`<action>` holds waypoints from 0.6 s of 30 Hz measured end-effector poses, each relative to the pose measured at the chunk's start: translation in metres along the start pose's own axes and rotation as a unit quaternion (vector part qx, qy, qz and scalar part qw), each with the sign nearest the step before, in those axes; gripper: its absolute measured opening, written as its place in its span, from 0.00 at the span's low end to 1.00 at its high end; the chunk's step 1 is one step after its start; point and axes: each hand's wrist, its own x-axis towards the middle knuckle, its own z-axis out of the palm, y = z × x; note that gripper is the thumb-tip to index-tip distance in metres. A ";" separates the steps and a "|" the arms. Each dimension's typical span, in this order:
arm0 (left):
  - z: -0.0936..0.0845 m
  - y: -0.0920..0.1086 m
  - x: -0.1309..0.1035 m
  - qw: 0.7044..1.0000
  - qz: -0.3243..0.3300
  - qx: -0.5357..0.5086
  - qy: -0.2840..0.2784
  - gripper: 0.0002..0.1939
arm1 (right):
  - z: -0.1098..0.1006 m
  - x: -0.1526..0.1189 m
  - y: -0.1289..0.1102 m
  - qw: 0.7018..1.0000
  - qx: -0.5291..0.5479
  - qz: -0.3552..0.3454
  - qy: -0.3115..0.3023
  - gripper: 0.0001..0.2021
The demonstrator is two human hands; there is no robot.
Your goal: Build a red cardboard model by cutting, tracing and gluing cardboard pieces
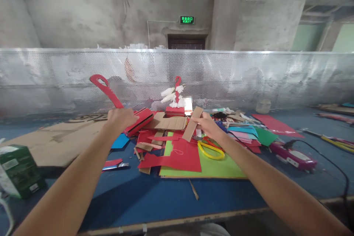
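My left hand [121, 118] is closed around a red craft piece [107, 91]: a long strip with a looped top rises above the fist, and a red box-like part [140, 121] sticks out to its right. Between the thumb and fingers of my right hand [204, 121] is a narrow strip of brown cardboard [191, 125], tilted. Behind and between the hands stands a red box [174, 111] with a looped red strip and white flowers [173, 96]. Red paper [182, 156] and yellow-handled scissors [211, 151] lie on green sheets [229, 169] below my right hand.
Large cardboard [55, 140] and a green box [20, 171] are at the left of the blue table [132, 199]. Coloured papers [243, 132], a purple power strip [293, 156] with a black cable, and a glass jar [263, 106] are at the right. A perforated metal screen [229, 77] stands behind.
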 end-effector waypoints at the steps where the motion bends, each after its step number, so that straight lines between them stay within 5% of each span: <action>1: 0.007 0.010 -0.004 0.999 0.009 0.046 -0.011 0.26 | -0.001 0.001 0.001 1.000 0.001 0.002 0.006 0.14; 3: 0.023 0.028 -0.015 0.993 0.053 0.098 -0.036 0.17 | -0.004 0.004 0.002 1.000 -0.001 0.001 0.019 0.16; 5: 0.039 0.041 -0.026 0.966 0.174 0.171 -0.085 0.10 | -0.006 0.006 0.001 0.999 0.005 -0.012 0.031 0.19; 8: 0.061 0.049 -0.040 0.930 0.270 0.208 -0.139 0.16 | -0.008 0.008 -0.002 0.997 0.038 -0.036 0.050 0.25; 14: 0.097 0.033 -0.046 0.905 0.323 0.252 -0.117 0.33 | -0.007 0.007 -0.008 0.993 0.104 0.006 0.048 0.18; 18: 0.112 0.024 -0.039 0.907 0.314 0.261 -0.105 0.31 | -0.007 0.009 -0.006 0.993 0.117 0.005 0.028 0.19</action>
